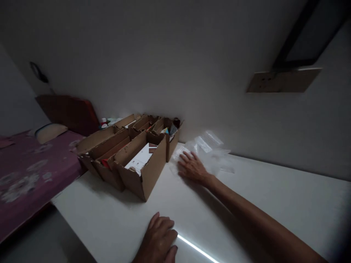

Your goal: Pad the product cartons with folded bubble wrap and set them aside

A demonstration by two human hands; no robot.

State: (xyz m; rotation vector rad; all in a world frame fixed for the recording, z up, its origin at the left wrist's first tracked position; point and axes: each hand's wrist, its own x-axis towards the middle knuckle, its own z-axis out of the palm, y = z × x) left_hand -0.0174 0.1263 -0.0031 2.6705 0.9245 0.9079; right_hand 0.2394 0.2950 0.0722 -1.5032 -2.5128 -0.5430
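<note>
My right hand reaches across the white table and rests on crumpled clear bubble wrap. Its fingers are spread, and part of the wrap lies beneath them. Nearer to me, my left hand lies on the tabletop with loosely bent fingers slightly apart and nothing visible in them. Left of the bubble wrap stands an open cardboard box with white card-like pieces inside. Neither hand touches this box.
Several more open cardboard boxes stand in rows behind and left, holding mixed items. A wall borders the table's back. Beyond its left edge is a bed with a purple flowered sheet. A wooden socket board hangs on the wall.
</note>
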